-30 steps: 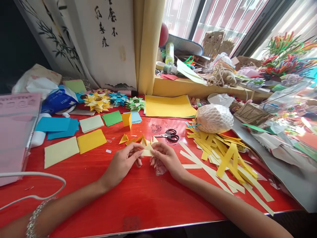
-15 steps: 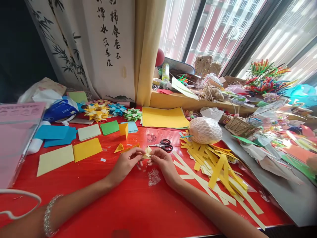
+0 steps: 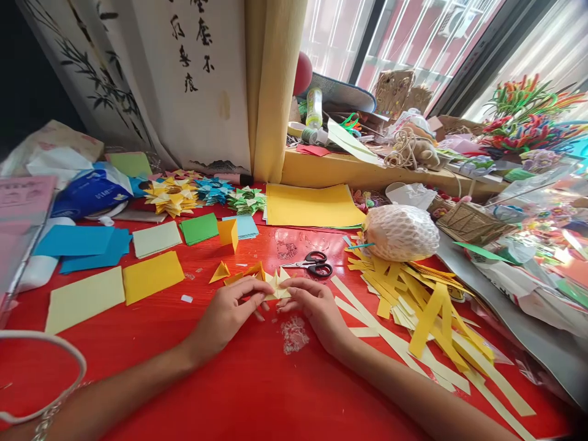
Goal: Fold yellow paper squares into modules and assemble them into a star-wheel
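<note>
Between my two hands is a small pale yellow folded paper (image 3: pixel 278 283), its pointed flaps standing up. My left hand (image 3: pixel 235 311) pinches its left side with thumb and forefinger. On the right side, the fingers of my right hand (image 3: pixel 313 306) close on it in the same way. Orange folded paper pieces (image 3: pixel 248 273) lie just beyond my left fingers. Behind my right hand rest black-handled scissors (image 3: pixel 316 264), blades toward the left. A crumpled clear scrap (image 3: pixel 294 335) is on the red table (image 3: pixel 220 398) below the hands.
Stacks of yellow (image 3: pixel 154 277), cream (image 3: pixel 85 299) and blue paper (image 3: pixel 73 240) lie at left. Folded paper stars (image 3: pixel 172 196) stand behind them. Yellow paper strips (image 3: pixel 427 321) spread at right, beside a net-wrapped round object (image 3: pixel 402 233). A cluttered ledge (image 3: pixel 331 165) runs along the back.
The folded paper's flaps now stand wider apart and show more clearly between my fingers. The view has shifted, so the table things appear more spread out. Both hands keep their pinch.
</note>
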Tool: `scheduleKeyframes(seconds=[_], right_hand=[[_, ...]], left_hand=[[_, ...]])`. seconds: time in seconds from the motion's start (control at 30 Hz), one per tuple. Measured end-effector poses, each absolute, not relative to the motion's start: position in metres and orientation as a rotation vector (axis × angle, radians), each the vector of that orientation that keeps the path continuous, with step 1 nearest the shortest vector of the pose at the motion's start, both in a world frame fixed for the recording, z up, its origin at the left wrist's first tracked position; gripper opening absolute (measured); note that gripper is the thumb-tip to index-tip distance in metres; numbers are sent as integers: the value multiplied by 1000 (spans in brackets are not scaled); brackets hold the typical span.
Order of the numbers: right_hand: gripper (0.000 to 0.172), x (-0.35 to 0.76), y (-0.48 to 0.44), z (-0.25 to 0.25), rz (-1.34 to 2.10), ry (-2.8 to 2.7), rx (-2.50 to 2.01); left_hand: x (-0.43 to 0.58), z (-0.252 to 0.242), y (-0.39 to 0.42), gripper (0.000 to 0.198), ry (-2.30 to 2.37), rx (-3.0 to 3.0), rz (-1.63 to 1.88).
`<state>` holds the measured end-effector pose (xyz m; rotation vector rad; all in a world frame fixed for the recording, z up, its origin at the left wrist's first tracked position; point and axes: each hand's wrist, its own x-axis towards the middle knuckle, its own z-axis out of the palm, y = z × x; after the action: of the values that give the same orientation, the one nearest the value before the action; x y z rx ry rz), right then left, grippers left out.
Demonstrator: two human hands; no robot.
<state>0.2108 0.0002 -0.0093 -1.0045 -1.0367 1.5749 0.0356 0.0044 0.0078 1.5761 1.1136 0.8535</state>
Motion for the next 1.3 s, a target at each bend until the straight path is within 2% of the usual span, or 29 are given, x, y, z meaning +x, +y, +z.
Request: scheduleKeyframes(seconds=[0.23,0.4,0.5,0.7,0.93,1.3], right_hand=[[11,208,1,-8,1534,-1139,-1009],[18,206,1,-7,1525,-1143,-965],[23,206,2,-7,1527,-1141,-970],[19,205,1,-9,1582,-1227,-1006],[24,208,-2,-9,1607,-1428,-1093],[31,208,-5,-5,1723,-1484,-1116]], left_hand=[[37,7,4,16,1110,1627,835],[38,-1,8,16,1162,1572,896],[39,-1,8,20,1143,1494,943],[43,3,5,32,980,1288,906],[41,1,6,20,1032,1422,773],[47,0,-2,24,1174,1453,846]])
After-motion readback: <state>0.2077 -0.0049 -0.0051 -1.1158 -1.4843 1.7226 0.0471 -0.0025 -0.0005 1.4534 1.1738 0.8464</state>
